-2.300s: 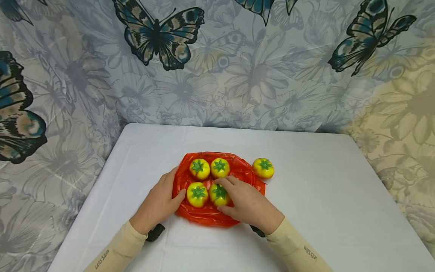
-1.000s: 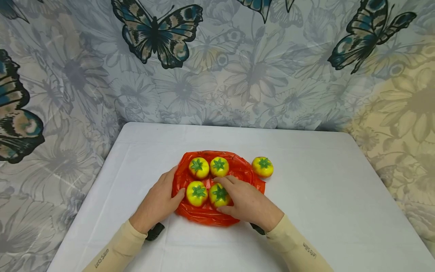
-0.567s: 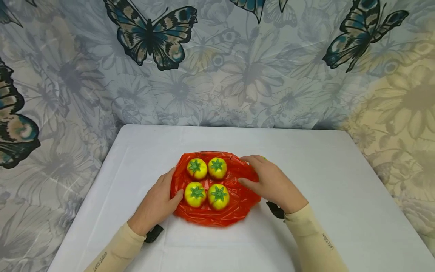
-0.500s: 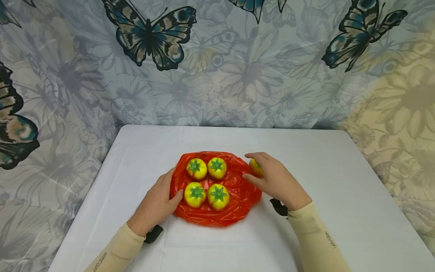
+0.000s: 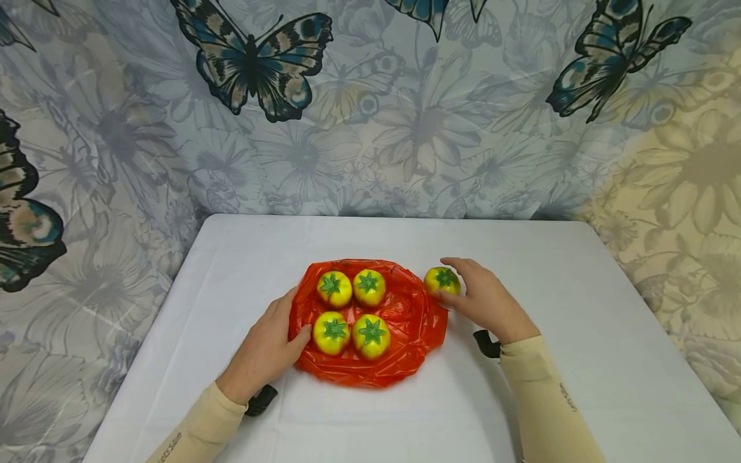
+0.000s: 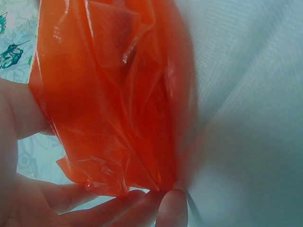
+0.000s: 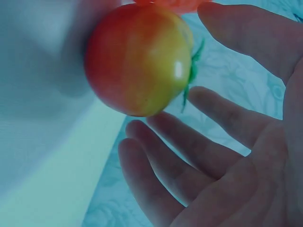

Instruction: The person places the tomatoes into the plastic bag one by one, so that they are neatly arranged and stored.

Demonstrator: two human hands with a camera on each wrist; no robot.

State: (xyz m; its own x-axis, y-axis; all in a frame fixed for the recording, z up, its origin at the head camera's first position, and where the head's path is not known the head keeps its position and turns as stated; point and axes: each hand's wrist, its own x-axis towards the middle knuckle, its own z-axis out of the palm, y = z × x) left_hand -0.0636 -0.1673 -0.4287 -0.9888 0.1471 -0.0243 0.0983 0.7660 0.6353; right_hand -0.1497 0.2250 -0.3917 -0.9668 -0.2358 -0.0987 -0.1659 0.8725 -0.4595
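An opened-out red plastic bag (image 5: 405, 334) stands mid-table with several shiny yellow-and-red toy tomatoes (image 5: 372, 336) in it, green leaf tops upward. My left hand (image 5: 269, 344) holds the bag's left side, thumb over the rim; in the left wrist view, its fingers (image 6: 106, 208) lie along the outside of the crinkled plastic (image 6: 109, 94). Just off the bag's back right rim, another toy tomato (image 5: 441, 281) sits on the cloth. Around it my right hand (image 5: 489, 299) is spread, fingers behind and thumb in front. The right wrist view shows fingertips close beside this tomato (image 7: 137, 61), the palm apart from it.
A white cloth covers the table (image 5: 579, 321). Behind it hangs a grey floral curtain (image 5: 376, 161) with large butterflies. Black straps with small devices (image 5: 262, 400) sit at both wrists, below cream sleeves.
My right hand has left the front right tomato in the bag and moved right and back to the tomato outside. The left hand keeps its place on the bag.
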